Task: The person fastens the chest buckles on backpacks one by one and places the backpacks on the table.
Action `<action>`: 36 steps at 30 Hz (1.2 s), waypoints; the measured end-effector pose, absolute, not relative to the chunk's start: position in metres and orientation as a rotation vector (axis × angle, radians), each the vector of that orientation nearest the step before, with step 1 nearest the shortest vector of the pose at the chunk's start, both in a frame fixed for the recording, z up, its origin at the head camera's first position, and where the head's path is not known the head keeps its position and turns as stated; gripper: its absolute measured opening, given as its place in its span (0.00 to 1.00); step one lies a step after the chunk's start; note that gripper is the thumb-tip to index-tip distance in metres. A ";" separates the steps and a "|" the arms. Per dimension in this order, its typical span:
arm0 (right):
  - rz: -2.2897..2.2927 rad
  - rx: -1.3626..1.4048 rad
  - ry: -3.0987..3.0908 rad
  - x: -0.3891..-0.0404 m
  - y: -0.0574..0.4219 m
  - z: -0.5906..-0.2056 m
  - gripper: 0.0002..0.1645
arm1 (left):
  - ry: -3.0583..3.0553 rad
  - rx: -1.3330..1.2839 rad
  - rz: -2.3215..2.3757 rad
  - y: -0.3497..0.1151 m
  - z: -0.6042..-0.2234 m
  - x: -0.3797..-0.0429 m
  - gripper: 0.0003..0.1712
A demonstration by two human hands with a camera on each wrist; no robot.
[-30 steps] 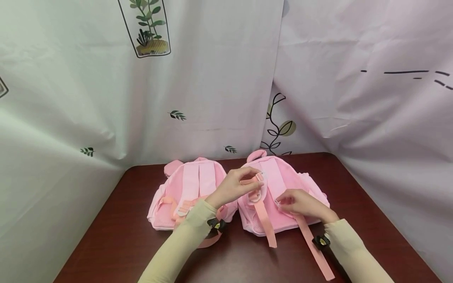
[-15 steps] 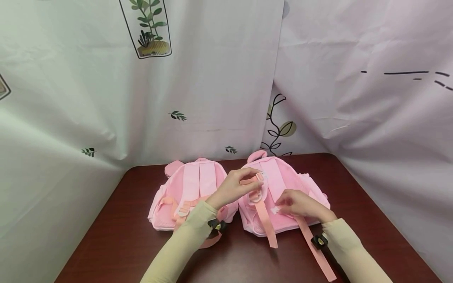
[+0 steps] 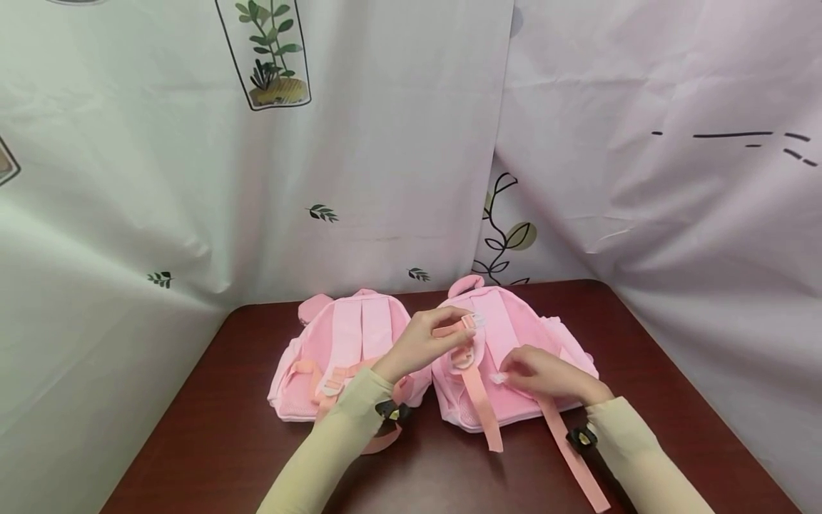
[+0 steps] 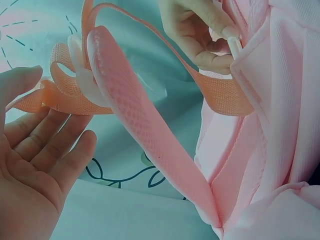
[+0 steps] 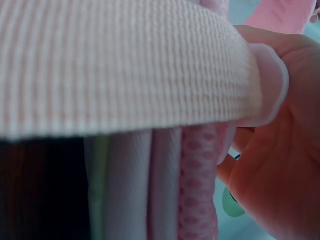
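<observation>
Two pink backpacks lie side by side with their shoulder straps up. Over the right backpack (image 3: pixel 531 330), my left hand (image 3: pixel 427 339) pinches an orange webbing strap (image 4: pixel 62 102) between thumb and fingers, a small clear-white plastic piece (image 3: pixel 478 320) at its tips. Below hangs a white buckle (image 3: pixel 461 359) on a padded shoulder strap (image 4: pixel 145 120). My right hand (image 3: pixel 549 373) pinches a white plastic piece (image 4: pixel 234 47) at the lower end of the other shoulder strap. In the right wrist view, webbing (image 5: pixel 125 65) close to the lens hides much; a white plastic edge (image 5: pixel 272 85) touches the palm.
The left backpack (image 3: pixel 317 332) stands partly behind my left forearm, its orange straps tangled around a white buckle (image 3: pixel 332 383). Loose webbing ends (image 3: pixel 483 410) hang toward the front of the dark red table (image 3: pixel 424 478). A patterned white curtain (image 3: pixel 398 143) encloses the back and sides.
My right fingers have shifted slightly, and the white piece at their tips now shows more and sits a little lower and to the left. The left hand has held almost still.
</observation>
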State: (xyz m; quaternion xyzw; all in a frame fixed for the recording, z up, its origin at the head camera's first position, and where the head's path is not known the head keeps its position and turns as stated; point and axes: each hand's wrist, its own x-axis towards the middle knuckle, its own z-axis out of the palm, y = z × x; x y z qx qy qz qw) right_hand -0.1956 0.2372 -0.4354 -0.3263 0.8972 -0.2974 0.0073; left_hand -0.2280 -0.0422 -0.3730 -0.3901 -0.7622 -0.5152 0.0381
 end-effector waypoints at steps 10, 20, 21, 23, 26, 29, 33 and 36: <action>-1.059 -0.951 2.712 -0.197 0.244 -0.437 0.05 | -2.314 -1.209 -1.616 -0.042 -0.375 -0.230 0.13; -1.150 -0.818 2.718 -0.194 0.246 -0.433 0.14 | -2.329 -1.153 -1.661 -0.043 -0.375 -0.231 0.15; -1.167 -0.806 2.718 -0.193 0.247 -0.431 0.14 | -2.328 -1.147 -1.678 -0.043 -0.375 -0.230 0.15; -1.192 -0.806 2.735 -0.193 0.248 -0.428 0.13 | -2.330 -1.132 -1.705 -0.044 -0.376 -0.230 0.16; -1.226 -0.820 2.769 -0.192 0.250 -0.420 0.12 | -2.339 -1.114 -1.728 -0.044 -0.377 -0.229 0.16; -1.254 -0.842 2.808 -0.192 0.253 -0.412 0.11 | -2.349 -1.101 -1.728 -0.044 -0.377 -0.229 0.16; -1.252 -0.810 2.882 -0.193 0.258 -0.403 0.12 | -2.351 -1.103 -1.712 -0.042 -0.378 -0.230 0.16; -1.257 -0.768 2.932 -0.195 0.260 -0.396 0.13 | -2.346 -1.107 -1.717 -0.041 -0.379 -0.231 0.15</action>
